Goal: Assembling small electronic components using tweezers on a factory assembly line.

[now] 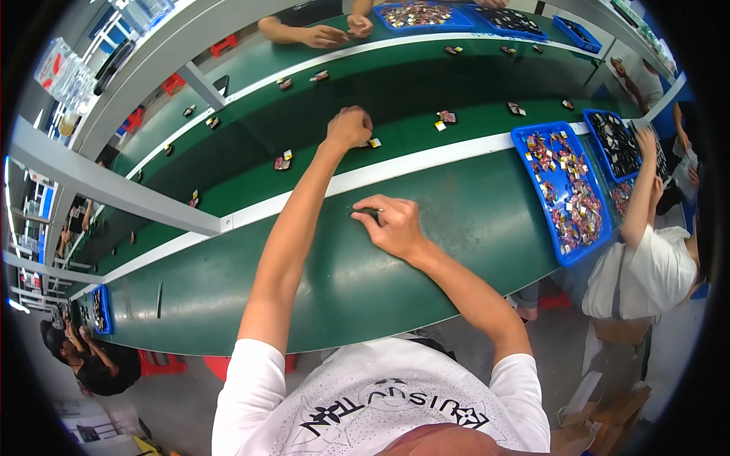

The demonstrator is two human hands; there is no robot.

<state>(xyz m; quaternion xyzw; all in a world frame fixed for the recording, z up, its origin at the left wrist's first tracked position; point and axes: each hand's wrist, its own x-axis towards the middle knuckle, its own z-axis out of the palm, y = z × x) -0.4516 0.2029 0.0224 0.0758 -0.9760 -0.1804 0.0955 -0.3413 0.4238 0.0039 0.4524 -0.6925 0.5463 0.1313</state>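
My left hand (350, 128) reaches over the green conveyor belt (255, 163), its fingers curled closed. Right beside its fingertips is a small part with a white and yellow tag (374, 142); whether the fingers touch it is hidden. Over the green worktable (456, 201), my right hand (395, 226) is closed in a pinch, thumb against forefinger. A thin dark object (368, 210) shows between those fingers, too small to name. On the belt, small tagged parts lie spaced apart, one (282, 160) left of my left hand and another (446, 118) to its right.
A blue tray (561, 254) of small colourful parts stands at the right, beside another blue tray (613, 176) with black pieces. A person in white (646, 266) works there. Across the belt are another person's hands (325, 36). A thin pointed tool (160, 299) lies at the left. Grey posts (114, 178) cross the left side.
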